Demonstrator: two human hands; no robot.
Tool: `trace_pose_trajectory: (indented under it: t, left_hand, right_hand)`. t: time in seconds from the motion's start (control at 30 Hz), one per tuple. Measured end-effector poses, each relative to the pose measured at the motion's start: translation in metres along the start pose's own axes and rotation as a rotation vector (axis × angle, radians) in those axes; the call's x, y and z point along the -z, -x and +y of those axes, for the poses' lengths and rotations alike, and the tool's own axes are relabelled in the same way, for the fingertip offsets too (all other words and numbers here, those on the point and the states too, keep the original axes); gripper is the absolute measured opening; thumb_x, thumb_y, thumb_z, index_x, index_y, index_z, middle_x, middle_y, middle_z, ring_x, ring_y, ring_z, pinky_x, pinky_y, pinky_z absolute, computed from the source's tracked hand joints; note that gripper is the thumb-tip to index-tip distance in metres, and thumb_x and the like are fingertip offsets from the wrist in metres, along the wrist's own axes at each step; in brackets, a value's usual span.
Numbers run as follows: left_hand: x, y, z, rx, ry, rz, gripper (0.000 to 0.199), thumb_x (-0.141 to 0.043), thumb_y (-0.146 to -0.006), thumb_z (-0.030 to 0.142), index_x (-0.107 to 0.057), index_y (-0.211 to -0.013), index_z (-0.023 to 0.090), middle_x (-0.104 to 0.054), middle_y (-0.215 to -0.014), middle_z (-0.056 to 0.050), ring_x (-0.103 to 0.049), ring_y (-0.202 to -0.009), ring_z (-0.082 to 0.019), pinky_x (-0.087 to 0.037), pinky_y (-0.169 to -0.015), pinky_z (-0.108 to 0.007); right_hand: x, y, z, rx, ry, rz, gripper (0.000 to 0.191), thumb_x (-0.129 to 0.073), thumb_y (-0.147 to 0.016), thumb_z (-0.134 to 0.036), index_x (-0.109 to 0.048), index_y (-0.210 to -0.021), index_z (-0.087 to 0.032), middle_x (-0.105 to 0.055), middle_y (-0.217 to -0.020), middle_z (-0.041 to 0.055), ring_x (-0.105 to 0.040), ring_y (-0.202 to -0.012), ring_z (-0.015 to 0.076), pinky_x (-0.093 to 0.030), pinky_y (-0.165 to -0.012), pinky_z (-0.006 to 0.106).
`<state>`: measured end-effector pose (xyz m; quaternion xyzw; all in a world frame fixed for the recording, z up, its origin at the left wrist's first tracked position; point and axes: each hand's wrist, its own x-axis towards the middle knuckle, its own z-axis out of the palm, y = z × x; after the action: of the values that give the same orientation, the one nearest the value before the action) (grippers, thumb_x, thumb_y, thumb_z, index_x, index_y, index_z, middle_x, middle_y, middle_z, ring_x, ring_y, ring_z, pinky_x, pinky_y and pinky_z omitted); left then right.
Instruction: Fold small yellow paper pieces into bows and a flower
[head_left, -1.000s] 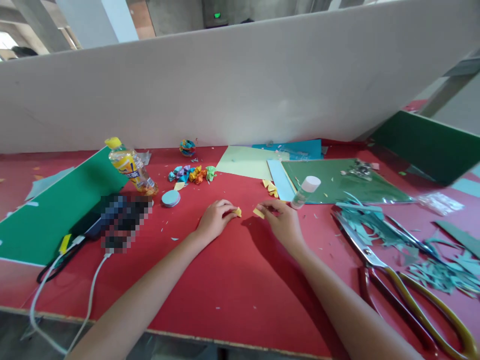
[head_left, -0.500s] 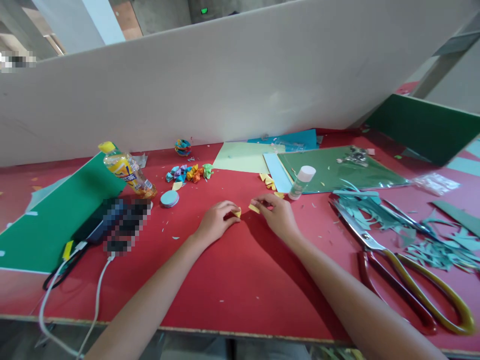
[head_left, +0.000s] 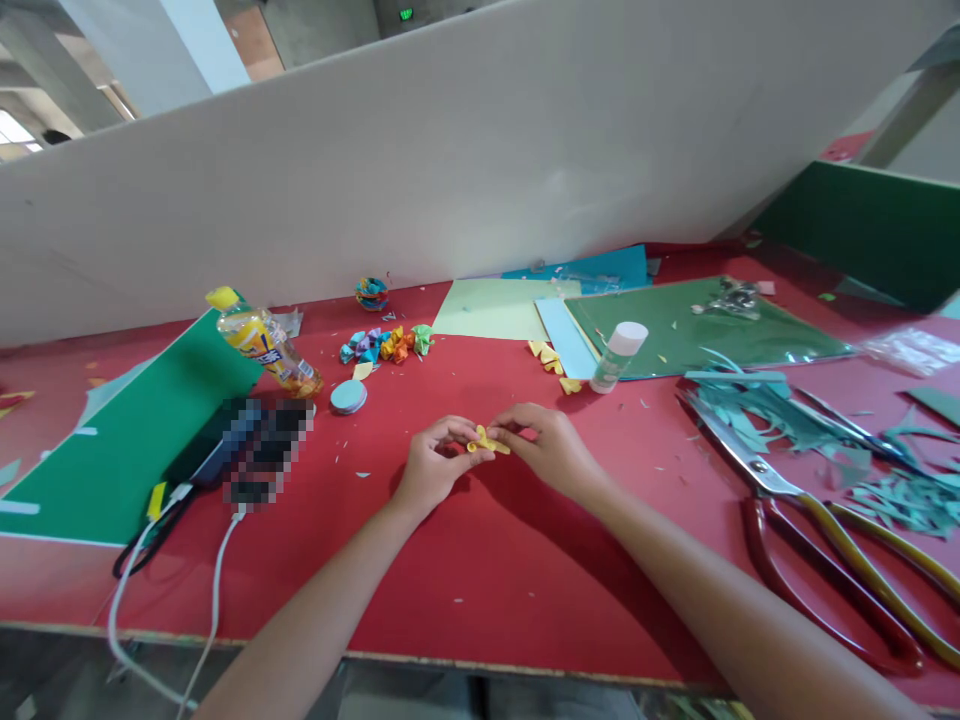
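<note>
Between my two hands, above the red tabletop [head_left: 420, 570], are small folded yellow paper pieces [head_left: 482, 441]. My left hand [head_left: 437, 460] pinches a curled one from the left. From the right, my right hand [head_left: 544, 440] grips yellow paper against it with thumb and fingers; where one piece ends and another begins I cannot make out. More folded yellow pieces [head_left: 546, 353] lie beyond my right hand, beside an upright glue stick [head_left: 619, 357] with a white cap.
At left are a tilted drink bottle [head_left: 270, 350], a cabled phone [head_left: 259, 455], round paper discs [head_left: 349, 397] and colourful folded paper flowers [head_left: 386, 344]. Large scissors [head_left: 765, 475] and teal paper scraps [head_left: 750, 410] lie at right. A grey partition [head_left: 450, 170] stands behind.
My hands have come together, and the yellow pieces that were apart now meet between my fingers. The view has shifted slightly, moving the table things in frame.
</note>
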<state>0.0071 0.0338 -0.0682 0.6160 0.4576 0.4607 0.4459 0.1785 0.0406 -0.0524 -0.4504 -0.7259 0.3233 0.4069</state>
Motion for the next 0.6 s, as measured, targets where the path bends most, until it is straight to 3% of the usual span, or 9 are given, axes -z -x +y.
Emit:
trace_pose_trajectory:
  t: [0.13,0.23,0.4,0.5,0.6]
  left_hand:
    - [0.002,0.000,0.006,0.034,0.100,-0.072,0.027,-0.077,-0.057,0.029,-0.064,-0.076,0.015,-0.059,-0.093,-0.006,-0.059,-0.079,-0.014,-0.049,-0.058,-0.020]
    - [0.002,0.000,0.011,0.084,0.220,-0.094,0.025,-0.069,-0.067,0.035,-0.067,-0.082,0.015,-0.060,-0.098,-0.008,-0.059,-0.080,-0.015,-0.054,-0.059,-0.025]
    - [0.002,-0.001,0.012,0.163,0.285,-0.052,0.019,-0.070,-0.066,0.030,-0.063,-0.075,0.015,-0.062,-0.087,-0.003,-0.060,-0.072,-0.013,-0.054,-0.056,-0.024]
    - [0.004,-0.004,0.009,0.165,0.235,-0.063,0.024,-0.070,-0.065,0.028,-0.059,-0.084,0.017,-0.061,-0.084,-0.002,-0.059,-0.069,-0.012,-0.053,-0.056,-0.023]
    - [0.011,-0.008,0.005,0.088,-0.016,-0.104,0.023,-0.065,-0.071,0.030,-0.060,-0.091,0.018,-0.064,-0.087,-0.004,-0.060,-0.079,-0.015,-0.051,-0.070,-0.029]
  right_hand:
    - [0.001,0.001,-0.001,-0.013,-0.014,0.018,0.013,-0.053,-0.080,-0.026,-0.065,-0.077,-0.020,-0.065,-0.074,0.0012,-0.058,-0.069,0.0145,-0.042,-0.062,0.025]
    - [0.003,0.001,-0.002,-0.025,-0.010,0.046,0.015,-0.052,-0.080,-0.029,-0.064,-0.077,-0.020,-0.065,-0.073,0.0022,-0.059,-0.068,0.0155,-0.043,-0.062,0.026]
    - [0.003,0.002,-0.004,0.002,-0.011,0.043,0.015,-0.052,-0.080,-0.028,-0.064,-0.077,-0.020,-0.065,-0.072,0.0023,-0.058,-0.068,0.0157,-0.043,-0.062,0.026]
    - [0.005,0.001,-0.003,0.011,0.012,0.053,0.015,-0.052,-0.080,-0.029,-0.064,-0.076,-0.021,-0.065,-0.072,0.0024,-0.058,-0.068,0.0160,-0.043,-0.062,0.027]
    - [0.009,-0.001,0.000,-0.027,0.057,0.118,0.017,-0.053,-0.079,-0.032,-0.065,-0.076,-0.021,-0.065,-0.072,0.0032,-0.058,-0.067,0.0168,-0.043,-0.061,0.027]
